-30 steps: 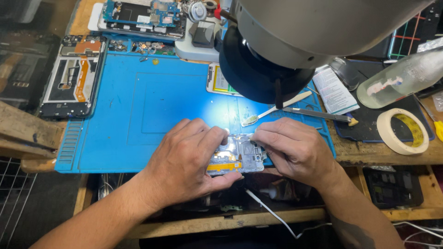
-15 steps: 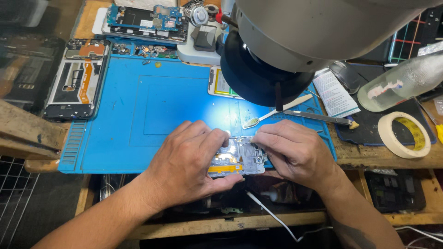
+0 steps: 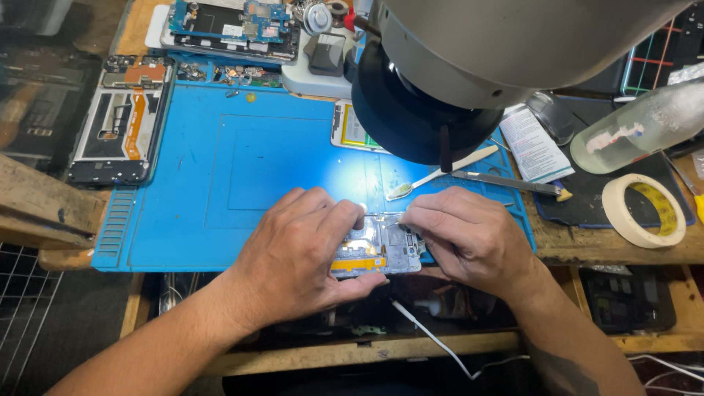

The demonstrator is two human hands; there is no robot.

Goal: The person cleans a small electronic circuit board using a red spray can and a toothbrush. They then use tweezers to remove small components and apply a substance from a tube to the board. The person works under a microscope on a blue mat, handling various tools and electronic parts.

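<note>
Cluttered repair bench under a bright pool of light

A blue work mat [image 3: 220, 169] covers the wooden bench [image 3: 609, 246], and a white glow falls on its middle, right below the big grey microscope head [image 3: 513, 51] that fills the top right. On the left edge an opened phone frame [image 3: 121, 121] lies flat; another stripped board [image 3: 231, 22] sits at the top. To the right, a clear bottle [image 3: 638, 128] lies tilted, a roll of tape [image 3: 645, 210] rests beside a dark mat [image 3: 609, 198], and a spatula [image 3: 440, 174] and tweezers [image 3: 506, 183] lie near the glow. Below left, a wire grid [image 3: 29, 308] over a dark floor.
</note>
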